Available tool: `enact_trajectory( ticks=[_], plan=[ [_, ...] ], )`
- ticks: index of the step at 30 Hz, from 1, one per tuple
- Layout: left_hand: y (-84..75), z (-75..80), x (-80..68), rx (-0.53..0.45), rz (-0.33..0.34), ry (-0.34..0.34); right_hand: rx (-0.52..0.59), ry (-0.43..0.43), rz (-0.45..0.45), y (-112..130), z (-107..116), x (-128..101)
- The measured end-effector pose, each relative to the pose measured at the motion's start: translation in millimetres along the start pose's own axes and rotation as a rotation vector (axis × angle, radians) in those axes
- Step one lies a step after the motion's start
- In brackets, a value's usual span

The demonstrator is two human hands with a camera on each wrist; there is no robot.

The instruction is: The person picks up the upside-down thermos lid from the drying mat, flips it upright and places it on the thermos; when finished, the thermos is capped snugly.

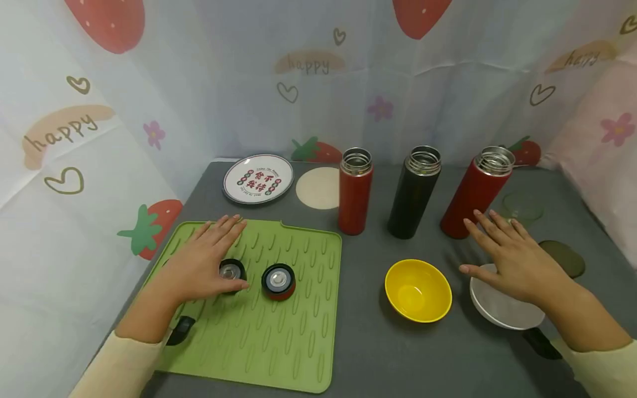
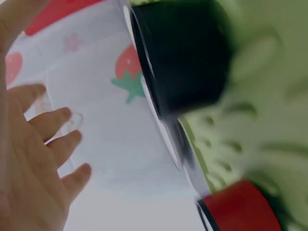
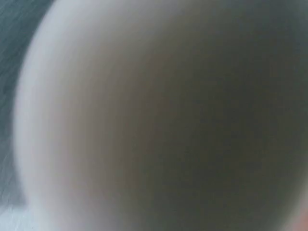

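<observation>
My left hand (image 1: 201, 265) is held over a green ridged mat (image 1: 264, 354), fingers straight, holding nothing. Close by its thumb a black bottle lid (image 1: 230, 270) lies upturned, with a red-and-black lid (image 1: 278, 282) to the right. Both lids, black (image 2: 183, 60) and red (image 2: 243, 209), show large in the left wrist view. A black handle (image 1: 181, 330) pokes out by the left sleeve; the rest is hidden. Spread above a small whitish pan (image 1: 502, 309) is my right hand (image 1: 525, 265), also empty. A blurred pale round surface (image 3: 86, 120) fills the right wrist view.
Three lidless bottles stand behind: red (image 1: 355, 193), black (image 1: 414, 193), red (image 1: 475, 193). A yellow bowl (image 1: 418, 293) sits between mat and pan. Further back are a printed plate (image 1: 259, 179) and a cream disc (image 1: 318, 188). A dark green flat piece (image 1: 562, 258) lies right.
</observation>
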State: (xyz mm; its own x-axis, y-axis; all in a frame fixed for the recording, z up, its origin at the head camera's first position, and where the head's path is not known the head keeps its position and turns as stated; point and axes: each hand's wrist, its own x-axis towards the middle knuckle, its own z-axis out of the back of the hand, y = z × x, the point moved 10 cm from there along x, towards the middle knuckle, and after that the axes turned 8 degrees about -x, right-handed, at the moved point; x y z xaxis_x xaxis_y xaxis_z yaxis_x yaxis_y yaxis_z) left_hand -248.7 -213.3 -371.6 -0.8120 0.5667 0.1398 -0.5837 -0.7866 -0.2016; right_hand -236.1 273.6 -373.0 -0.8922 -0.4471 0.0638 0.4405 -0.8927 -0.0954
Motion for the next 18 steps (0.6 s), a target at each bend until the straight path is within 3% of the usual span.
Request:
enact_trajectory(
  ticks=[4,8,12,18],
  plan=[
    [36.8,-11.3,-13.7,-0.112,0.184,0.062,0.094,0.038,-0.033,-1,-2,3],
    [65.7,-22.0,-38.5,-0.216,0.329,0.117,0.16,0.065,-0.045,3,-1,5],
    [78.0,-26.4,-57.0,-0.281,0.38,0.146,0.177,0.065,-0.041,7,4,7],
    [96.6,-23.9,-70.1,-0.278,0.416,0.15,0.182,0.045,-0.039,6,11,10]
  ],
)
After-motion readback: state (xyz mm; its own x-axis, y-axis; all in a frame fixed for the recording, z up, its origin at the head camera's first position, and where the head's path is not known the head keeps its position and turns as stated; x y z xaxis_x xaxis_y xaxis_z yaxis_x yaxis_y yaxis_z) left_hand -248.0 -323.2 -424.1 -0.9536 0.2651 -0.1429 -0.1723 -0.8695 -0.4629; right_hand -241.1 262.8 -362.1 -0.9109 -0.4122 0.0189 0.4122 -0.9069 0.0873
